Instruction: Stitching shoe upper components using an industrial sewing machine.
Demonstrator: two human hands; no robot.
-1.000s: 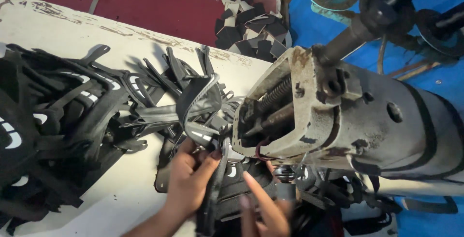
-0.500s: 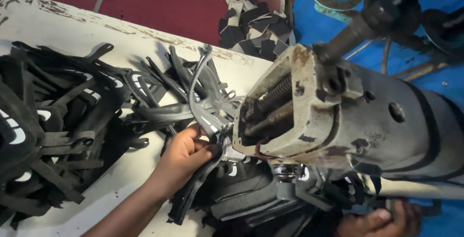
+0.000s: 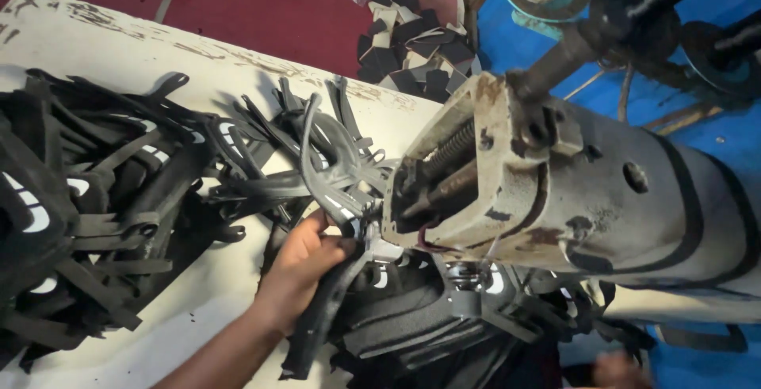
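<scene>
— Since half a second before, what had shifted?
— Little on the left: the left hand (image 3: 305, 258) stayed clamped on the black rubber sandal strap (image 3: 321, 171) at the machine's nose, while the right hand (image 3: 614, 369) had slid further along the bottom edge, blurred.
— How did the fingers stand?
— Left fingers were curled tight around the strap's lower end; of the right, I couldn't tell whether open or closed.
— And the strap's lie?
— Its long axis ran up and away from the left fingers, looping above them, its foot just beside the worn cream-painted metal stitching machine head (image 3: 507, 191). Left hand was clearly the nearer.
— The surroundings?
— A scuffed white-painted worktable (image 3: 103, 32) carried a heap of black straps with white marks (image 3: 87, 206); beyond lay dark red flooring (image 3: 277, 8) with black cut pieces (image 3: 416, 52), and blue flooring to the right.
</scene>
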